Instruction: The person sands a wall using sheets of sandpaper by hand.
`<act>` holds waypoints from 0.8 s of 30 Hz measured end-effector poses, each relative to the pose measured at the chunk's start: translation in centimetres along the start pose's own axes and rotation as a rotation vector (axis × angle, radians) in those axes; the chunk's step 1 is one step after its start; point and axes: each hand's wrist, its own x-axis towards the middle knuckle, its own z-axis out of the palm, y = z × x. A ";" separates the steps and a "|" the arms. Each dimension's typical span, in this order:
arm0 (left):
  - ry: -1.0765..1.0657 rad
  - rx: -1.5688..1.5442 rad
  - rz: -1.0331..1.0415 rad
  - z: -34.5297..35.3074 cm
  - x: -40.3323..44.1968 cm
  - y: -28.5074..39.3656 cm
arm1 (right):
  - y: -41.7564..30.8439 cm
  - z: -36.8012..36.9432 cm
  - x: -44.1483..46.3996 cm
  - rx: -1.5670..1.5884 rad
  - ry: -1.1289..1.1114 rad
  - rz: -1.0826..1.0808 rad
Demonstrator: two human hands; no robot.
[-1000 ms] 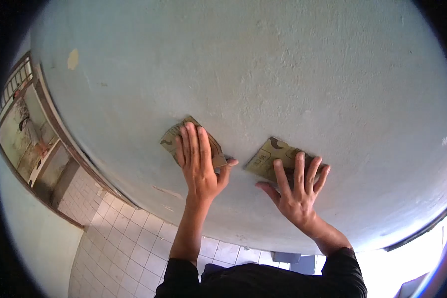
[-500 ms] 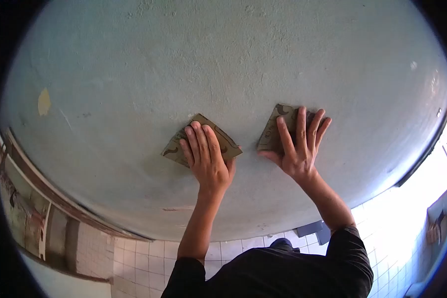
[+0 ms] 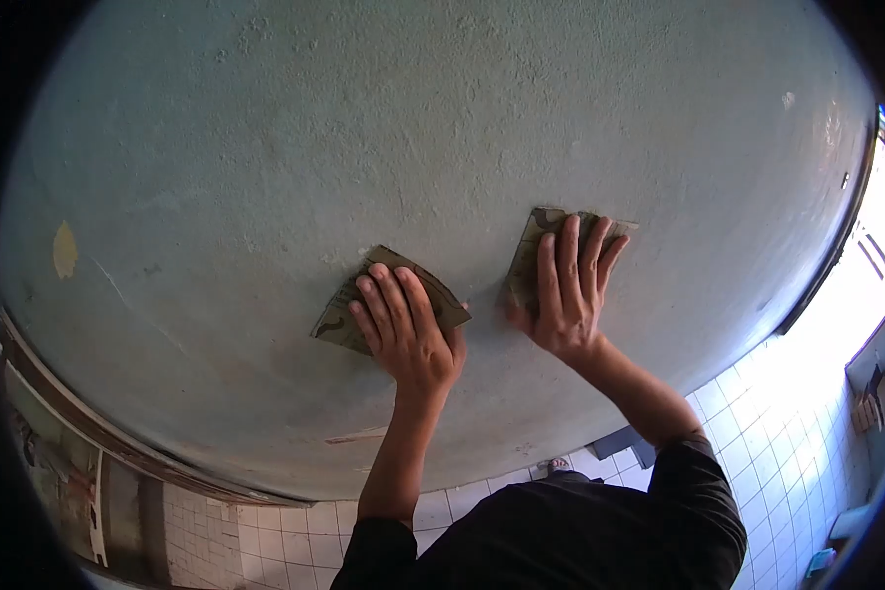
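Observation:
My left hand [image 3: 411, 344] lies on a folded piece of brown sandpaper [image 3: 336, 323] with dark printed marks, pressing it against the pale grey-green wall [image 3: 364, 128]. Its fingers stretch over the sheet, and the thumb is at the sheet's right edge. To the right and slightly higher, my right hand [image 3: 572, 307] presses a second piece of sandpaper [image 3: 523, 264] to the same wall. The right fingers are slightly spread, with the thumb low at the sheet's left corner. Both sheets' wall-facing sides are hidden.
The wall has rough, bumpy plaster higher up and a yellowish patch [image 3: 65, 250] at left. A brown frame [image 3: 118, 423] edges it at lower left. White floor tiles [image 3: 310, 551] lie below, with a grey object [image 3: 615, 442] near the wall's foot. Bright light enters at right.
The view has tilted and shifted. In it, my left hand and its sandpaper sit slightly lower, my right hand slightly further left. The right fingers are closer together. Both sheets stay against the wall.

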 end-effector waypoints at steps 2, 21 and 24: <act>0.002 -0.016 -0.011 0.1 0.0 0.1 | 0.0 0.3 0.0 0.026 0.025 0.004; -0.011 -0.089 -0.131 0.8 -4.8 2.2 | -0.2 0.2 -0.1 0.104 -0.012 0.036; -0.004 -0.071 -0.133 1.2 -5.6 2.0 | -0.2 0.0 0.0 0.087 -0.031 0.003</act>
